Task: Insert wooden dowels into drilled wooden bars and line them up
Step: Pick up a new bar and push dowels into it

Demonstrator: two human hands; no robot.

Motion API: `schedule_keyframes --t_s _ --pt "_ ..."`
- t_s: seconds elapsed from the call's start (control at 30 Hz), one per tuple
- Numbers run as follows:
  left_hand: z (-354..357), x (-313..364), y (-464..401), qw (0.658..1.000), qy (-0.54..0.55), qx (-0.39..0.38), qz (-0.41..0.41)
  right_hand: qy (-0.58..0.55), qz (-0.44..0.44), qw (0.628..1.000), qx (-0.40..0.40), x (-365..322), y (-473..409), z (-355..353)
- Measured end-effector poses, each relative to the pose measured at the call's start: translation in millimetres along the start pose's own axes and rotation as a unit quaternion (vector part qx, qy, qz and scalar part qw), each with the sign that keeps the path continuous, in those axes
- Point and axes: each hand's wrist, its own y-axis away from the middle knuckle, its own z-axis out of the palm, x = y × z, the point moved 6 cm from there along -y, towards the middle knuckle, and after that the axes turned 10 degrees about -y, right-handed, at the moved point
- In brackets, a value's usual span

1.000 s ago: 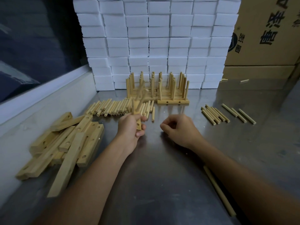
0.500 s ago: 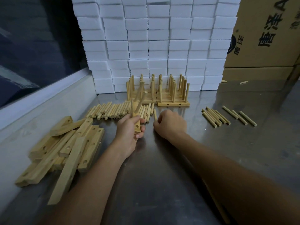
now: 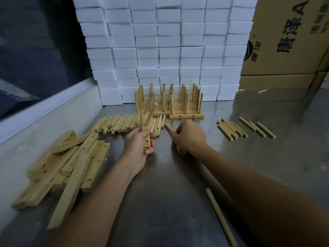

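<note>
My left hand grips a drilled wooden bar held on end, with two dowels sticking up from it. My right hand pinches a loose dowel that lies on the metal table at the right end of the dowel row. Finished bars with upright dowels stand lined up against the foam blocks behind. A heap of drilled bars without dowels lies at the left.
White foam blocks form a wall at the back, with cardboard boxes to the right. More dowels lie at the right. One long dowel lies beside my right forearm. A pale ledge borders the table's left side.
My right hand has moved forward from the table's middle to the dowel row and taken hold of a dowel. My left hand still holds the bar.
</note>
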Motion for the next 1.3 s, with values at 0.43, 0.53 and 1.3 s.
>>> schedule_keyframes --t_s 0.43,0.53,1.3 --pt "4.5 0.7 2.3 0.999 -0.047 0.001 0.007 -0.316 -0.077 0.93 0.171 44.1 32.7 -68.5" --pt "4.5 0.4 3.1 0.999 -0.051 0.006 0.001 -0.332 -0.099 0.921 0.178 41.0 37.7 -69.9" --pt "23.6 -3.7 24.9 0.986 0.117 -0.048 -0.107 -0.246 -0.157 0.948 0.128 20.0 47.3 -54.7"
